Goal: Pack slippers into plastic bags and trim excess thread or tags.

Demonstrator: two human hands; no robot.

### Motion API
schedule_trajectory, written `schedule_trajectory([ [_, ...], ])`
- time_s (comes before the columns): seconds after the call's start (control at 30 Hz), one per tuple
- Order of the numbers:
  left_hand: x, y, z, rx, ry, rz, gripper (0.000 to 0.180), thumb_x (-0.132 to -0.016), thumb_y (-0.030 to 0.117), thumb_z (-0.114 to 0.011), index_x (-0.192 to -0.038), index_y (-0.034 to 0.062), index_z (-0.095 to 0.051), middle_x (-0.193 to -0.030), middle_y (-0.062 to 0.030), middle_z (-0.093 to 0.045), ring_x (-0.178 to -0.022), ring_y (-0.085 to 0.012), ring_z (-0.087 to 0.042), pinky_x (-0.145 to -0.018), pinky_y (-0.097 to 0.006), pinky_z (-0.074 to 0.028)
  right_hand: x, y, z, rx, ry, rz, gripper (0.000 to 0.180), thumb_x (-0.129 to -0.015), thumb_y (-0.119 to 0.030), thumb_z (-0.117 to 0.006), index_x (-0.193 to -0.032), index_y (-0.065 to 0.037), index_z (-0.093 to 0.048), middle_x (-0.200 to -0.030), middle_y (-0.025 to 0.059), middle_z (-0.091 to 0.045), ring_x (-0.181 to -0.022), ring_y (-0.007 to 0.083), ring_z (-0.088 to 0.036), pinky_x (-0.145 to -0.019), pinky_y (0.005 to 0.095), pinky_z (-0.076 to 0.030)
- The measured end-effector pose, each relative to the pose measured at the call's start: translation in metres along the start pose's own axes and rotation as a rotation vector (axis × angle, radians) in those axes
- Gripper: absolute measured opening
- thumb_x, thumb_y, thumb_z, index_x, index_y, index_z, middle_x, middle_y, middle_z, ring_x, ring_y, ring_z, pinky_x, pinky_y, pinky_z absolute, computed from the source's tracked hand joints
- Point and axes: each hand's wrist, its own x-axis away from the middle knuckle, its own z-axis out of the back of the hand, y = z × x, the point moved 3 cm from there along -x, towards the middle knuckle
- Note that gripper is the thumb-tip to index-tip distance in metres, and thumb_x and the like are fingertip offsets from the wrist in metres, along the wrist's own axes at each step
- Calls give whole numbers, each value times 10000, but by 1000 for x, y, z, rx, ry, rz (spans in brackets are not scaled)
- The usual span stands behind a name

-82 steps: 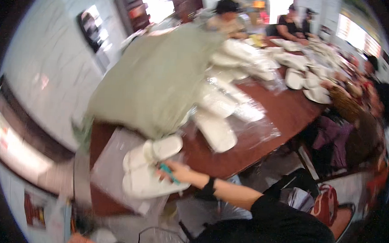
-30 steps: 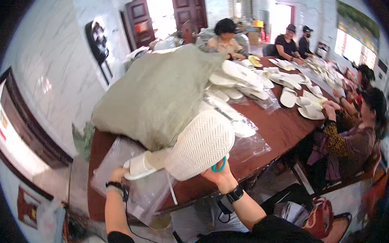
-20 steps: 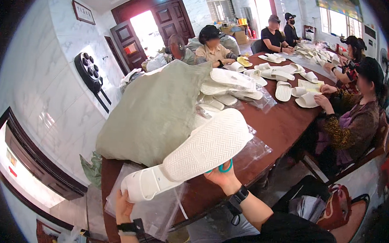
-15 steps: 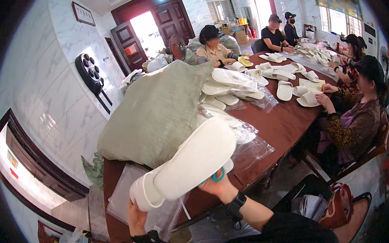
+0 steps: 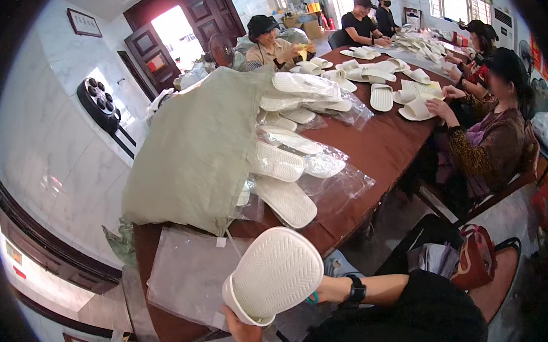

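Observation:
A white slipper is held low in front of me, its zigzag-treaded sole turned up toward me. My left hand is closed on its strap end at the lower left. Beyond the slipper's right edge is my right hand, its fingers mostly hidden by the sole. A teal loop, the handle of scissors, shows at that hand; the blades are out of sight. Just past the slipper, flat clear plastic bags lie on the brown table. Another white slipper rests sole up by the bagged ones.
A bulging grey-green sack takes up the table's left side, with bagged slippers beside it. Loose slippers lie farther along the brown tabletop. Several people sit around it, one at the right handling a slipper. A red-brown bag stands at lower right.
The slipper has come down and nearer to me, its sole now tilted up more steeply. Both hands moved with it, and my view has shifted. A slipper by the sack is now uncovered.

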Motion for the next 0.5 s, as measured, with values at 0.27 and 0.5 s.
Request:
schedule_trajectory([
  [0.27,0,0,-30,-50,73,-172,396,-965,241,-434,-1260,-15,-371,-1252,-167,-470,-1149,-271,-482,-965,-409,-395,57,-76,-40,242,205,300,921,-672,-139,-796,-1390,-31,-231,-1331,140,-433,-1196,243,-453,-1009,386,-383],
  [0.5,10,-35,-71,-739,-307,-135,475,-962,220,-441,-1337,-15,-267,-1308,-206,-403,-1208,-316,-430,-1030,-407,-330,67,-99,7,46,717,385,443,-797,-163,-668,-1195,-51,-511,-1143,100,-601,-1014,220,-598,-889,392,-482],
])
